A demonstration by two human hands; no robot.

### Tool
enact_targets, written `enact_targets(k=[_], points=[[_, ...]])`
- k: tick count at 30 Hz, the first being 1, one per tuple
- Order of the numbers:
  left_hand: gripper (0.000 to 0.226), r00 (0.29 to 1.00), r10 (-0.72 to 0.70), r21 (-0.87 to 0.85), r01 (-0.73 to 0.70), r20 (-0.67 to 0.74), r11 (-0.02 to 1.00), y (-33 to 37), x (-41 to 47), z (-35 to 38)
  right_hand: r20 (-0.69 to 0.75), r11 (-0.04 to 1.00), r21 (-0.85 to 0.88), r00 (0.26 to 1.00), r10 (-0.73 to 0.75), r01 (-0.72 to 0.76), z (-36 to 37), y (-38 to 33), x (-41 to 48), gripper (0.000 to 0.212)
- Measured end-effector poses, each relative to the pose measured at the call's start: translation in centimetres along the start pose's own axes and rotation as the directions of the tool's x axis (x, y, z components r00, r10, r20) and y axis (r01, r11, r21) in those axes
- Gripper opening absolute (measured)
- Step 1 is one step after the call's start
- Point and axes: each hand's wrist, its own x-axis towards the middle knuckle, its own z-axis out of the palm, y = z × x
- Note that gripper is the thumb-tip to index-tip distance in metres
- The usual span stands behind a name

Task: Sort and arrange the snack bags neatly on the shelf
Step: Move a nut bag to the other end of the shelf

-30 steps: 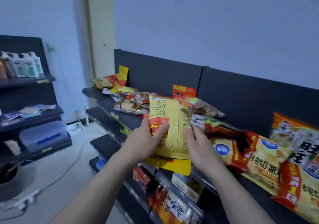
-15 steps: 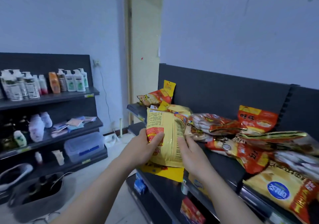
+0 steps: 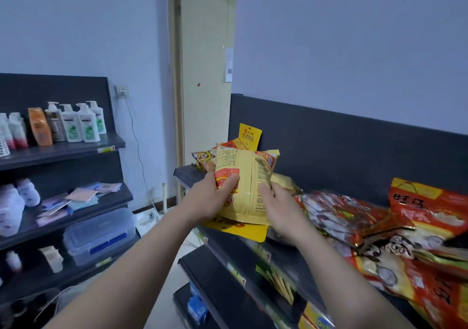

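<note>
Snack bag between hands, above shelf

At the left of the frame stood a dark side rack. White pump bottles and an orange bottle lined its top board. Flat packets lay scattered on the middle one, with a clear lidded box below. A cable hung from a wall socket beside the pale door.

both hands grip yellow snack bag upright above shelf.
</note>
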Motion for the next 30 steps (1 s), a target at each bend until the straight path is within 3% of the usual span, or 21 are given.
enact_targets(k=[5,8,17,22,26,30], points=[[0.059,0.997,0.079,0.039,-0.079,0.0,0.996,0.8,8.6,-0.2,-0.026,1.0,-0.007,1.0,-0.008,0.007,-0.4,0.5,9.6,0.042],[0.066,0.998,0.068,0.075,-0.068,0.006,0.995,-0.1,13.9,0.3,-0.047,1.0,-0.01,0.999,0.0,0.0,-0.1,1.3,14.7,0.042],[0.072,0.982,0.121,0.202,-0.149,0.148,0.968,-3.2,27.6,3.0,-0.094,0.983,0.0,0.979,0.183,-0.184,1.9,4.3,25.4,0.047],[0.081,0.949,0.164,0.28,-0.24,0.27,0.929,-4.8,34.1,4.7,-0.14,0.935,0.021,0.925,0.353,-0.353,3.1,5.5,30.0,0.052],[0.086,0.912,0.17,0.296,-0.291,0.373,0.91,-5.9,38.2,5.9,-0.189,0.892,-0.062,0.883,0.431,-0.448,4.3,5.7,32.2,0.051],[0.082,0.863,0.188,0.397,-0.397,0.47,0.828,-7.5,40.3,7.6,-0.224,0.823,-0.264,0.862,0.455,-0.503,5.2,6.2,32.9,0.042]])
